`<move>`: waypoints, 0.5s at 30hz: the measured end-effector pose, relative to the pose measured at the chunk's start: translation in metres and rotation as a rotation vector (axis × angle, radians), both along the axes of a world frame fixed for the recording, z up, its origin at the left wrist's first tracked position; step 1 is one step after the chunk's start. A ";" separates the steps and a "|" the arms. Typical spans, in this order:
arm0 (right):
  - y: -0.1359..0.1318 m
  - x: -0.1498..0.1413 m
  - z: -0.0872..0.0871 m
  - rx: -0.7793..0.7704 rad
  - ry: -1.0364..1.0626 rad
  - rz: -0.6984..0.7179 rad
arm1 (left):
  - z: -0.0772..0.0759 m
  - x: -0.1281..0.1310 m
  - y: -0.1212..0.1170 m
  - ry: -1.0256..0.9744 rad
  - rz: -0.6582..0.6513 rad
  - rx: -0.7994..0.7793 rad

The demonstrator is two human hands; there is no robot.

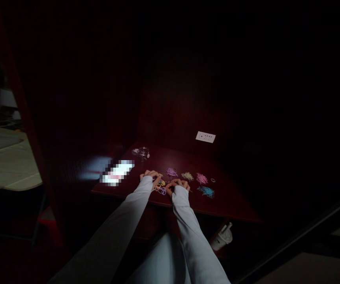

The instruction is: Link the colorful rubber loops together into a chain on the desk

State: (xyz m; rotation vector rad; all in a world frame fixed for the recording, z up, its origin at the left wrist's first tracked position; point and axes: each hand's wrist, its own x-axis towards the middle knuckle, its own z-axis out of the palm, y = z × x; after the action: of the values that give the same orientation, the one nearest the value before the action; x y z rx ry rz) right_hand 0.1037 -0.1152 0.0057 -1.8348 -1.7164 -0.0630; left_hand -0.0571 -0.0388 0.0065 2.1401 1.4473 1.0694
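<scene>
Both my hands are over the dark red tabletop (pixel 187 157), on either side of a loose pile of small coloured rings (pixel 162 191), yellow, orange and purple. My left hand (pixel 150 175) is at the pile's left edge, fingers curled and thumb toward the index finger. To the right of the rings, my right hand (pixel 178 184) has its thumb and index finger bent together. Anything between the fingers of either hand is too small and dark to make out. Beyond my right hand are heaps of thin strips: purple (pixel 171 172), pale yellow (pixel 187 176), pink (pixel 201 178) and blue (pixel 207 191).
A bright, pixelated screen (pixel 118 172) lies at the table's left. Behind it stands a clear glass container (pixel 143 152). A single ring (pixel 213 180) sits right of the pink heap. A white socket plate (pixel 205 137) is on the back wall. Below the table's front edge is a lidded cup (pixel 222 238).
</scene>
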 end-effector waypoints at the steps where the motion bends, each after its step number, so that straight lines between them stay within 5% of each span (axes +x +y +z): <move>1: 0.000 0.000 0.000 0.001 -0.005 0.018 | 0.000 0.000 0.000 -0.003 -0.002 -0.002; 15: 0.015 -0.014 0.003 0.209 0.276 -0.003 | -0.007 0.000 0.013 -0.044 -0.072 -0.038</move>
State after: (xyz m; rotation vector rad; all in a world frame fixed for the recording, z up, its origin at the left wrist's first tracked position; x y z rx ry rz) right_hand 0.0896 -0.1001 0.0085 -1.6110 -1.4585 0.0093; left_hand -0.0573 -0.0262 -0.0008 2.1124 1.3489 1.0483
